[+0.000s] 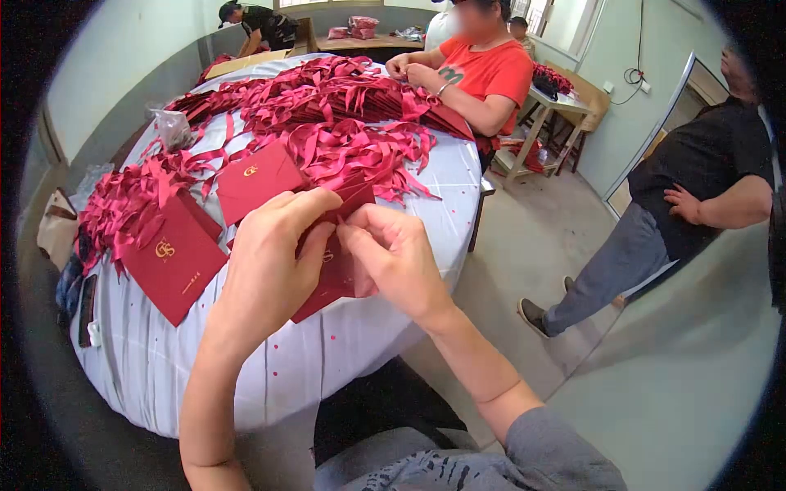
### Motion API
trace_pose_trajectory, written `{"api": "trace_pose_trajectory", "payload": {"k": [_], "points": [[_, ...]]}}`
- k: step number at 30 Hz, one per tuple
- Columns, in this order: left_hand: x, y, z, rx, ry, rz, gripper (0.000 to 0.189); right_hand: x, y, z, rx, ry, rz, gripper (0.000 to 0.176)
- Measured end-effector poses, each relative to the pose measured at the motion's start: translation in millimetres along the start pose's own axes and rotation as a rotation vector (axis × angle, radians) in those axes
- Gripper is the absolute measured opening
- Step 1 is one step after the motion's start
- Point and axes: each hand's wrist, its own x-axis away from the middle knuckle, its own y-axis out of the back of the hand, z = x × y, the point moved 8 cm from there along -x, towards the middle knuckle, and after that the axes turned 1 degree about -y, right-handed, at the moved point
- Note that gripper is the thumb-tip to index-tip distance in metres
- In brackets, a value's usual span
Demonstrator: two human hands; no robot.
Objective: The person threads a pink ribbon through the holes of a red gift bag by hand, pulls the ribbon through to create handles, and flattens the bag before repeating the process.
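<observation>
A dark red paper bag (309, 304) with gold lettering is between my two hands above the near side of the table. My left hand (270, 255) pinches the bag's top edge between thumb and fingers. Against the same edge, the fingertips of my right hand (399, 260) are pressed together; any ribbon end between them is too small to make out. My fingers hide part of the bag's front. Another red bag (174, 263) with a gold logo lies to the left, and a further one (260, 182) lies just beyond my left hand.
Red ribbons (360, 151) and stacked bags cover much of the white tablecloth (278, 385). A clear plastic bag (172, 128) sits at the left. Across the table, a person in a red shirt (495, 74) works with both hands. Another person in black (684, 159) stands at right.
</observation>
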Motion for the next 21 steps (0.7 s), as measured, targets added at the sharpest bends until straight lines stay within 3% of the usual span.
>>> {"api": "trace_pose_trajectory", "payload": {"k": [4, 6, 9, 11, 13, 15, 17, 21], "points": [[1, -2, -1, -0.035, -0.056, -0.003, 0.022, -6, 0, -7, -0.122, -0.12, 0.122, 0.017], [1, -4, -9, -0.07, -0.152, -0.036, 0.019, -10, -5, -10, -0.093, -0.076, 0.121, 0.017], [1, -4, -5, -0.128, -0.119, -0.04, 0.019, -15, -2, -8, 0.063, 0.054, 0.012, 0.018], [1, -2, -4, -0.156, -0.112, -0.041, 0.02, -15, -4, 6, 0.299, 0.311, 0.013, 0.014], [1, -8, 3, -0.099, -0.048, 0.046, 0.028, -8, 0, 10, 0.413, 0.332, -0.034, 0.011], [3, -6, 3, -0.071, -0.021, 0.026, 0.028, 2, 5, 25, 0.576, 0.402, -0.122, 0.022], [6, -6, 4, -0.042, 0.011, 0.011, 0.029, 9, 8, 51, 0.635, 0.597, -0.153, 0.024], [12, -9, -4, -0.093, -0.045, 0.01, 0.034, -11, 10, 51, 0.698, 0.671, -0.004, 0.009]]}}
